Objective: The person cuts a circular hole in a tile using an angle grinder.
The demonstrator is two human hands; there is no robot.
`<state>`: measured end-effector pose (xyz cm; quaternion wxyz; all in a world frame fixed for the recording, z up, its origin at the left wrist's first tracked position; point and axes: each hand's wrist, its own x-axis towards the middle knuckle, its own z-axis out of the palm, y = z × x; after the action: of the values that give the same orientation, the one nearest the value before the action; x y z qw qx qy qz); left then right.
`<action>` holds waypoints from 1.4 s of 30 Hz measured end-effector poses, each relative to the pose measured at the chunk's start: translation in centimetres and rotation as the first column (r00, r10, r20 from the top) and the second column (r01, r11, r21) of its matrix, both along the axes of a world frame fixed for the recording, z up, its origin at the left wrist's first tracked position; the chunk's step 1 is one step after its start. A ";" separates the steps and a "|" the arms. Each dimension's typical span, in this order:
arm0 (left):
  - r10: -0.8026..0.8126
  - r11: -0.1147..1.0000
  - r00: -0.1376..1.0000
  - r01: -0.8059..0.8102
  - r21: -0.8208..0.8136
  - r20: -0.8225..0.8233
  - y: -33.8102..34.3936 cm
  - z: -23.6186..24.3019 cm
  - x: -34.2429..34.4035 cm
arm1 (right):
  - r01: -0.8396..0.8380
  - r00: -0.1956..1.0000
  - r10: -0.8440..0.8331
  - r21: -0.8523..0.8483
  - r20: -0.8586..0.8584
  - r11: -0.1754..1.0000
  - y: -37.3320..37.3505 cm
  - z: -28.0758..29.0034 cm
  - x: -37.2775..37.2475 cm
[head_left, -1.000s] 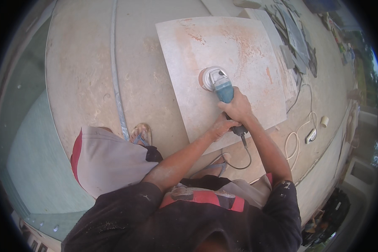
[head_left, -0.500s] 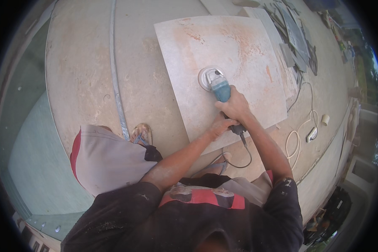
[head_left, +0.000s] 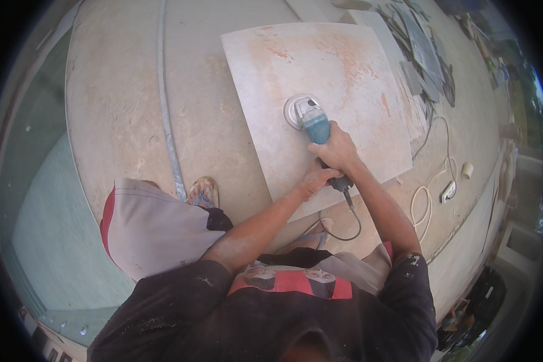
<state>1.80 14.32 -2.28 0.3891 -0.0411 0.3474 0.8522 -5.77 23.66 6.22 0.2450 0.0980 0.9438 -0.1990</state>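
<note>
A teal angle grinder with a pale round disc and guard rests its head on a large whitish slab. My right hand is wrapped round the front of its body. Behind it, my left hand grips the dark rear end, where a black cord comes out and loops toward my foot. The slab has orange-brown stains over its far and right parts, and its surface round the disc looks pale and dusty. My palms and the grinder's underside are hidden.
Grey strips and offcuts lie piled beyond the slab's right side. A white extension cord with a socket block runs over the floor at right, near a small cream cup-like piece. A long grey pipe lies at left, by my sandalled foot.
Both hands keep the same grip on the grinder. Its head has shifted very slightly to the left on the slab; the rest looks the same.
</note>
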 end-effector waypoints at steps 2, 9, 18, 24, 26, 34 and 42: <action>0.003 1.000 1.000 -0.003 0.003 -0.003 0.0 0.1 0.0 | 0.006 1.000 -0.006 -0.008 0.003 1.000 0.0 0.0 0.0; 0.029 1.000 0.999 -0.029 0.010 -0.031 0.3 0.0 0.1 | 0.038 0.999 -0.039 -0.030 -0.021 0.999 0.2 0.1 0.2; 0.083 0.996 0.995 -0.085 -0.041 -0.058 0.9 1.0 0.6 | 0.017 0.999 -0.021 -0.095 -0.043 0.995 1.1 0.0 0.1; 0.146 0.988 0.989 -0.146 -0.042 0.015 0.7 2.4 0.5 | 0.029 0.999 -0.027 -0.107 0.021 0.994 0.8 0.6 -0.3; 0.150 0.987 0.989 -0.150 -0.053 0.003 0.8 2.4 0.6 | 0.024 1.000 -0.022 -0.096 0.021 0.995 0.9 0.4 -0.4; 0.134 0.987 0.991 -0.134 -0.094 -0.001 0.8 2.1 0.5 | 0.010 1.000 -0.008 -0.109 0.014 0.994 1.1 0.1 -0.6; 0.136 0.985 0.990 -0.139 -0.104 -0.033 1.1 1.8 0.6 | 0.017 1.000 -0.015 -0.103 0.014 0.995 1.2 0.0 -0.7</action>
<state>2.44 15.46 -0.45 0.3222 -0.0745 0.3937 0.8577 -6.42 24.86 6.18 0.2545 0.0942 0.9297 -0.2489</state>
